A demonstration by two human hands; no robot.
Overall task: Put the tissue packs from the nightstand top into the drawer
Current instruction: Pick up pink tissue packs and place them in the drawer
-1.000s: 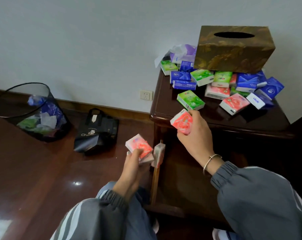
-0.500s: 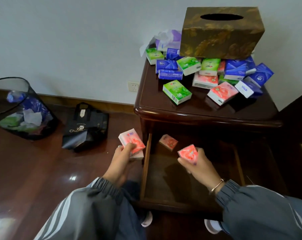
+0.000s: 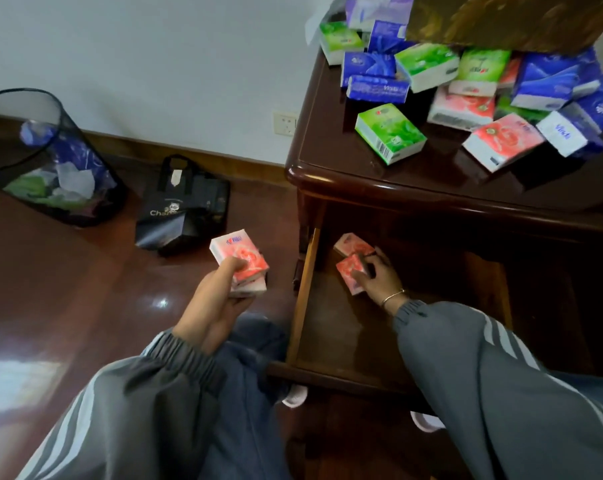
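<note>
Dark glossy wood fills the right of the head view: the nightstand [image 3: 327,168] at upper right carries a heap of tissue packs [image 3: 466,84] in blue, green and red under the edge of a brown tissue box [image 3: 500,19]. Two blue packs show the word "Vinda"; a lone green pack [image 3: 390,133] in front shows a barcode, its other print too small to read. At centre left a black bag [image 3: 185,209] on the floor reads "Cha…", the rest hidden, beside a mesh bin [image 3: 43,157] at far left. Below the top, the open drawer [image 3: 327,323] holds one red pack [image 3: 352,244] at its back left; the right hand [image 3: 376,278] grips another red pack [image 3: 352,273] just in front of it, touching or nearly so. Half a second ago that hand held its pack further from the lying one. The left hand [image 3: 220,289] clasps a stack of red packs [image 3: 241,265] over the floor, left of the drawer, as before.
</note>
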